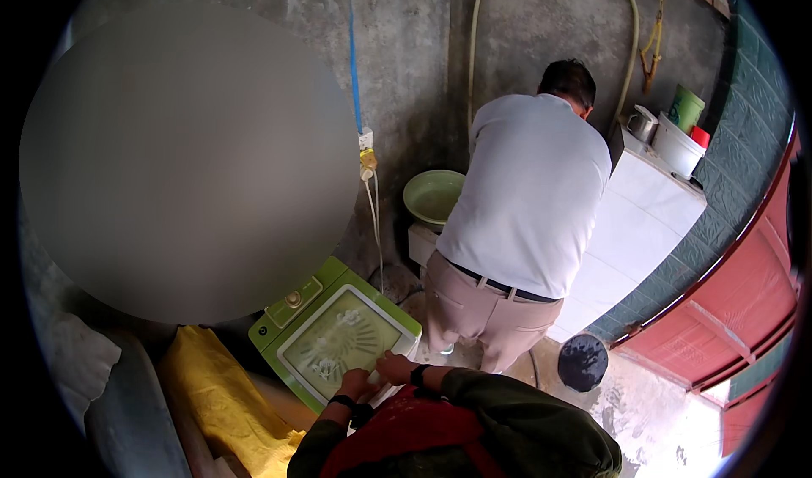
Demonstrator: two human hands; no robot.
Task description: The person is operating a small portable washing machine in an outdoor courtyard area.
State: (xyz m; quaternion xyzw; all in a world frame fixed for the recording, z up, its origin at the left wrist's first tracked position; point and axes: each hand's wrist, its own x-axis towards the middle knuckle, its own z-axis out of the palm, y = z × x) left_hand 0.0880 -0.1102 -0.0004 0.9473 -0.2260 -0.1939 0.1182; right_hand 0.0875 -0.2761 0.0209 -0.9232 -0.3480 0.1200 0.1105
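A green washing machine [339, 263] with a see-through, patterned lid [355, 338] stands before me, its round dial [293, 299] at the far left corner. My left hand [356, 384] is at the lid's near edge, beside the pale front of the machine. Just right of it, my right hand [396, 368] rests at the near right corner of the lid, close to my left. The fingers of both are small and partly hidden, so whether they grip the edge cannot be told. The lid looks closed.
A person in a white shirt [533, 192] bends over close ahead, beside a green basin [434, 195] and a white-tiled counter [653, 211]. A dark round lid or bucket [582, 362] is on the floor. White cords [378, 224] hang by the wall; a yellow sack [222, 395] lies left.
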